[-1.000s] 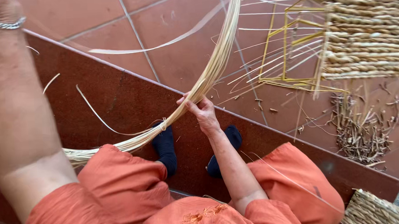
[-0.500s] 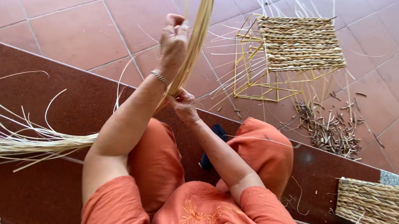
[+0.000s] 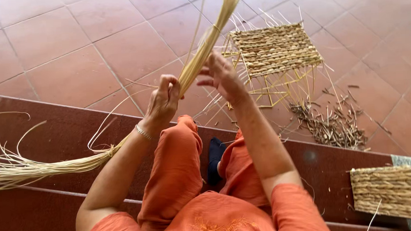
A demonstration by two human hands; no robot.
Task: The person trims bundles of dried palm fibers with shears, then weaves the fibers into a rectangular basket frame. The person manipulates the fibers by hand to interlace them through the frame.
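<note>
We have the long bundle of pale straw point(image 3: 198, 60) running from the far side of the scene down between our hands and trailing off to the near left over the dark red step point(image 3: 53, 131). Our left hand point(image 3: 164, 99) is curled shut around the bundle, fingers pinching it tight, while our right hand point(image 3: 221, 75) sits just beside it with fingers loosely spread, brushing the stalks. As we judge it, the thin, dry, springy stems could slip from the pinch or kink and snap where they bend sharply at the grip, and the loose ends at the left could splay and tangle. On the terracotta tiles beyond lies a half-woven square mat point(image 3: 274, 48), coarse and ribbed, with bare spokes; a heap of brittle trimmings point(image 3: 335, 123) lies right of it, and another woven piece point(image 3: 393, 192) sits near right.
</note>
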